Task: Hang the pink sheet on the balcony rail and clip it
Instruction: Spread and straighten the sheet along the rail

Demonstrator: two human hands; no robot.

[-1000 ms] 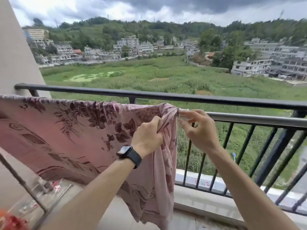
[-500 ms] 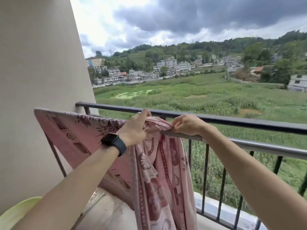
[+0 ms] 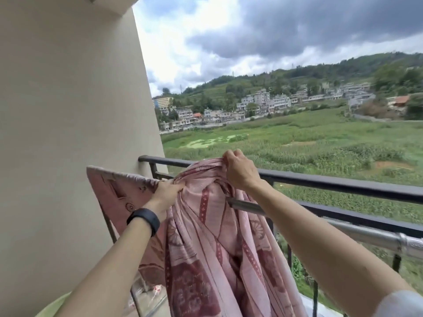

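The sheet [image 3: 212,236] hung at the left end of the rail [image 3: 343,186], close to the wall [image 3: 68,110]. It was pale pink, printed in darker maroon: long stripes with rows of small dots, round flower shapes, and a heavier dark band of pattern lower down. Its top was gathered into tight folds, and from there the cloth fell in long loose pleats past the bottom of the view. It lay over the left end of a silver pole [image 3: 366,236] that ran just inside the black rail and a little lower. To the left, a flatter stretch of the sheet spread toward the wall, ending in a raised corner.

The right hand [image 3: 240,170] pinched the gathered top of the sheet between curled fingers and thumb, holding it up at the height of the rail's top bar. The left hand [image 3: 167,191], with a black band [image 3: 144,219] on its wrist, gripped the cloth lower and to the left, where the flat stretch met the folds
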